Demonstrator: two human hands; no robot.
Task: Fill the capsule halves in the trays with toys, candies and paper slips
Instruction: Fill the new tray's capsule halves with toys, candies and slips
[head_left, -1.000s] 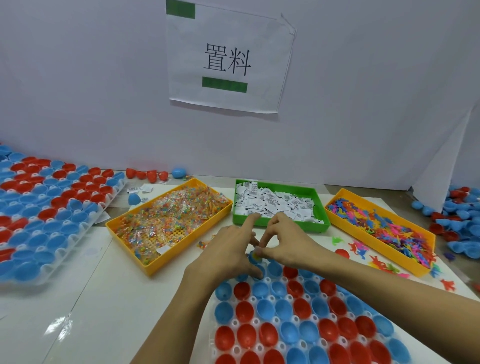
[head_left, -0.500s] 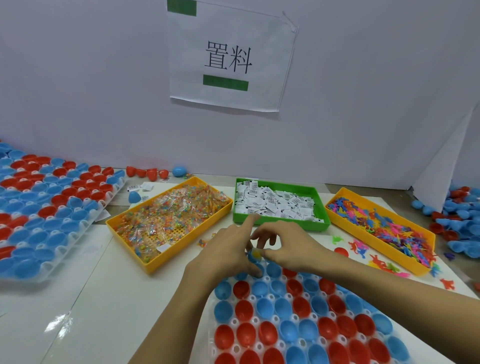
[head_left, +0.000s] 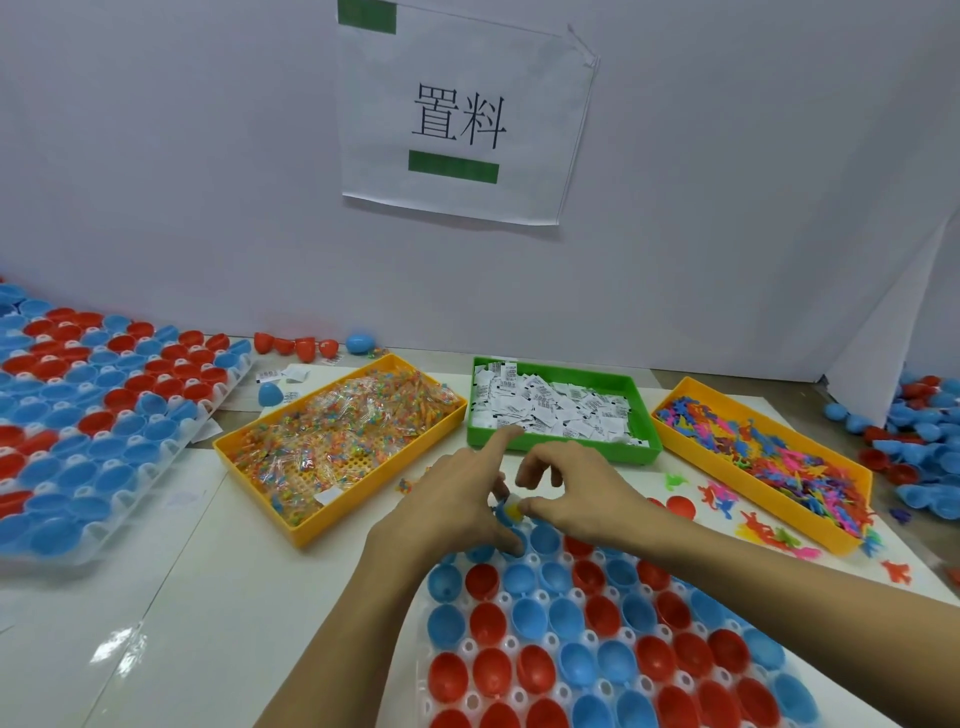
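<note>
A clear tray (head_left: 469, 647) of red and blue capsule halves lies in front of me. Both hands meet over its far edge. My left hand (head_left: 451, 512) grips a blue capsule half (head_left: 503, 514) with thumb and lower fingers, while its index finger points straight toward the green tray. My right hand (head_left: 574, 499) pinches a small yellow piece (head_left: 514, 512) at the mouth of that half, its other fingers arched above. Much of the half is hidden by my fingers.
Behind the hands stand a yellow tray of wrapped candies (head_left: 249, 460), a green tray of paper slips (head_left: 644, 415) and a yellow tray of coloured toys (head_left: 753, 506). A second capsule tray (head_left: 130, 501) lies at left. Loose halves (head_left: 924, 447) and toys (head_left: 717, 493) lie at right.
My hands stayed over the tray's far edge. The right hand's fingers lifted and spread a little, and the yellow piece now shows at the blue half.
</note>
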